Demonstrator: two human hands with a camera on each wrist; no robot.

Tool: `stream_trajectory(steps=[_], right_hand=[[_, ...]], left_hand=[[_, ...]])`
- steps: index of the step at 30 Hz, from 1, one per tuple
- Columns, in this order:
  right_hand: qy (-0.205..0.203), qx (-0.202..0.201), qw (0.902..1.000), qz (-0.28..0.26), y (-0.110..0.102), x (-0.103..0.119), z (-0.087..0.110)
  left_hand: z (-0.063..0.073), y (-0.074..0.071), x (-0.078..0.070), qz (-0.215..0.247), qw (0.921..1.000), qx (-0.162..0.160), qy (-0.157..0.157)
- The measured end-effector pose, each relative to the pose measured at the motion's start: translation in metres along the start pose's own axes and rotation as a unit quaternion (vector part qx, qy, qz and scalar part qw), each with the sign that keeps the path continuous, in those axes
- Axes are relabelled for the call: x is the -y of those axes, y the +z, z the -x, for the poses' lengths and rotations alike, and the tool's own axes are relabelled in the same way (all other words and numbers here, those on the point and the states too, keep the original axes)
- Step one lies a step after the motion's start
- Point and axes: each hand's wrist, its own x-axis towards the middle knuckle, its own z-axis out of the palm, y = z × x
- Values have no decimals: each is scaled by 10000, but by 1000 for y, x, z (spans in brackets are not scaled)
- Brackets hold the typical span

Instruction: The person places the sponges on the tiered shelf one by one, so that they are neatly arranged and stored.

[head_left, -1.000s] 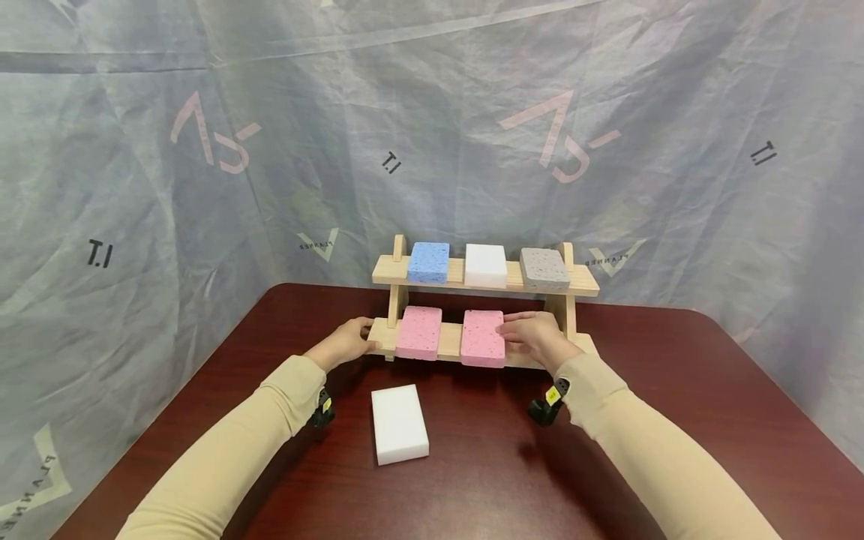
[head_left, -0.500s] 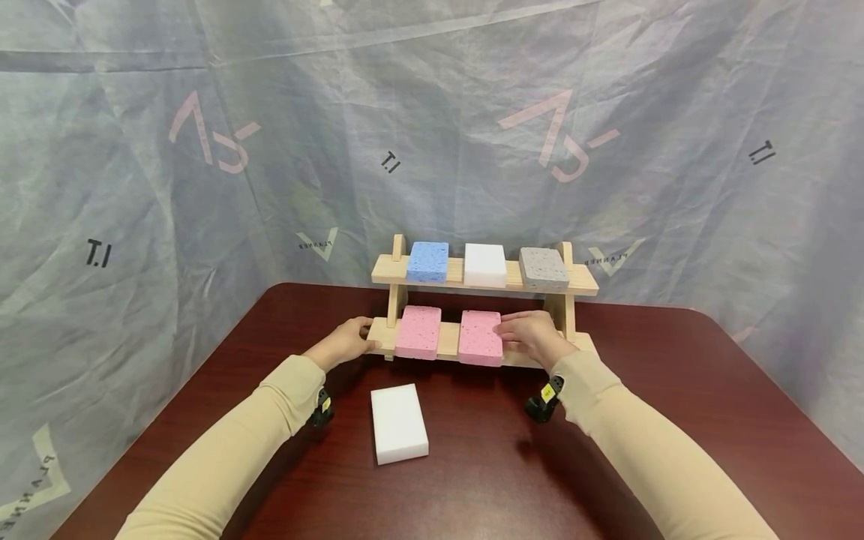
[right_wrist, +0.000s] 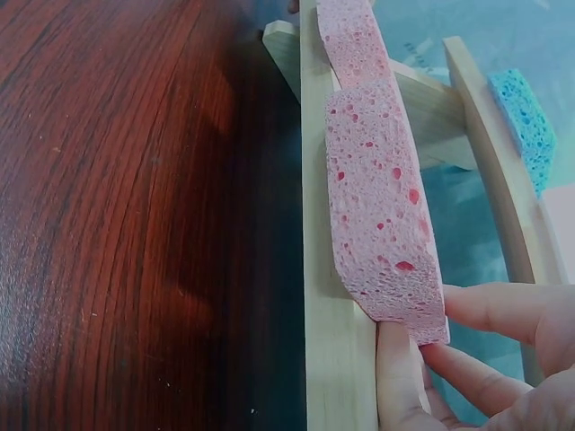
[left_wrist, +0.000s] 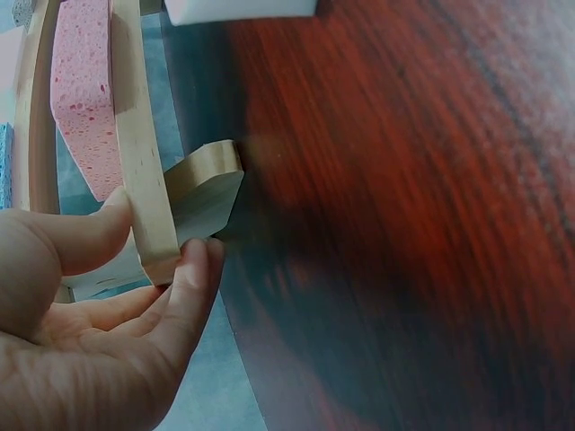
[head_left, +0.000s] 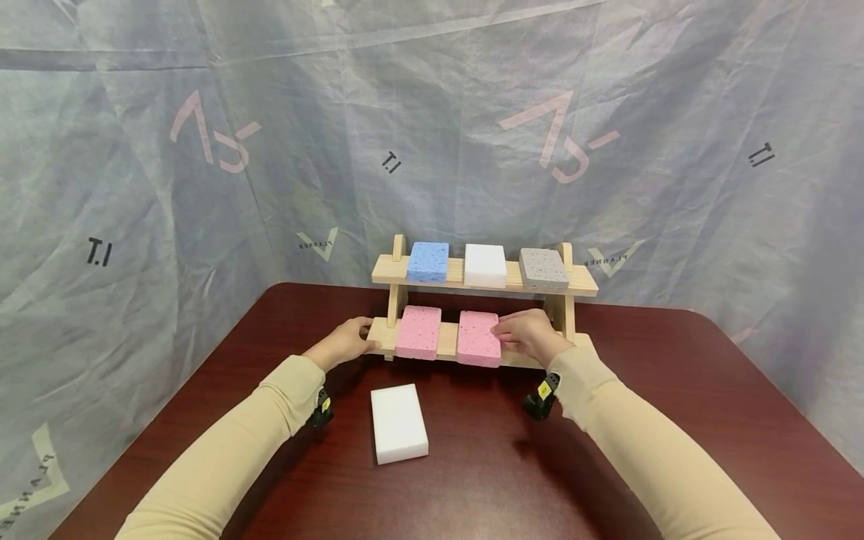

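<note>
A two-tier wooden shelf rack (head_left: 448, 341) stands on the table, two pink sponges on its lower tier. My left hand (head_left: 346, 343) grips the left end of that tier, thumb on one side of the board (left_wrist: 144, 153) and fingers on the other in the left wrist view. With extended fingers my right hand (head_left: 532, 335) touches the right edge of the right pink sponge (head_left: 478, 337). In the right wrist view, one fingertip meets its upper edge and others its near end (right_wrist: 386, 215). The left pink sponge (head_left: 418, 331) lies apart from both hands.
On the upper tier sit a blue sponge (head_left: 428, 260), a white block (head_left: 484, 264) and a grey sponge (head_left: 543, 268). Another white block (head_left: 399, 423) lies on the dark red table (head_left: 472, 465) in front. A grey sheet (head_left: 432, 127) hangs behind.
The right pink sponge has slid slightly left along the lower tier, with my right hand moving along behind it. My left hand keeps its hold on the rack's end.
</note>
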Motion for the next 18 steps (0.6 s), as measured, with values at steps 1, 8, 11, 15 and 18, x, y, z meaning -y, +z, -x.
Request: stream_trajectory(steps=[1, 8, 11, 15, 18], right_hand=[[-5, 14, 10000, 14, 0, 0, 0], [-80, 75, 9999, 59, 0, 1, 3], [-79, 51, 9999, 104, 0, 1, 4], [-86, -8, 9999, 146, 1, 1, 5], [-135, -82, 9997, 170, 2, 0, 6]], left_hand=[[0, 0, 0, 7, 10000, 7, -4], [1, 0, 0, 23, 10000, 6, -6], [1, 0, 0, 38, 10000, 1, -14], [1, 0, 1, 43, 10000, 14, -39], [0, 0, 1, 30, 10000, 13, -33]])
